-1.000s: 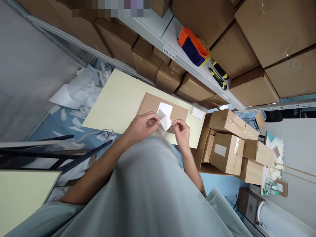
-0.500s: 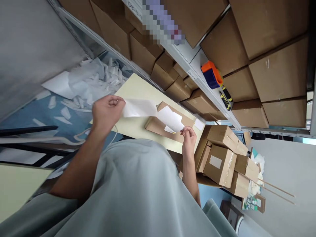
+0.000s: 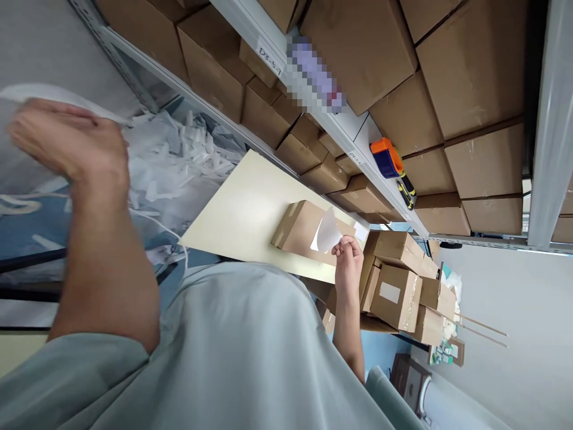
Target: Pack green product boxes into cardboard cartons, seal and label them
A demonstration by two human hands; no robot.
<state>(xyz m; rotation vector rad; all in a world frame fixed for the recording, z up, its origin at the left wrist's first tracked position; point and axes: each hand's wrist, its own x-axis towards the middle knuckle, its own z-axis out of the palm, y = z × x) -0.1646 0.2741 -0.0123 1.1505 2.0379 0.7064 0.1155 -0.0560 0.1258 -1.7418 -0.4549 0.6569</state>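
My left hand [image 3: 74, 140] is raised at the far left, slightly blurred, its fingers curled. A white paper strip [image 3: 62, 94] shows along the far side of that hand, which appears shut on it. My right hand [image 3: 349, 254] pinches a corner of a white label [image 3: 330, 232] between thumb and fingers. The label curls up over the top of a brown cardboard box [image 3: 293, 230]. A white patch on the box shows beside the label's edge. The box lies on a pale yellow table [image 3: 237, 203].
Shelves with cardboard boxes [image 3: 468, 119] run along the far side. An orange and blue tape dispenser [image 3: 385, 158] and yellow-black cutters [image 3: 406, 194] rest on a shelf ledge. Paper scraps [image 3: 179, 155] pile at left. More boxes [image 3: 396, 295] are stacked at right.
My left hand has swung far left and up, away from the table, with the paper strip. My right hand stays near the box, its label now curled upward.
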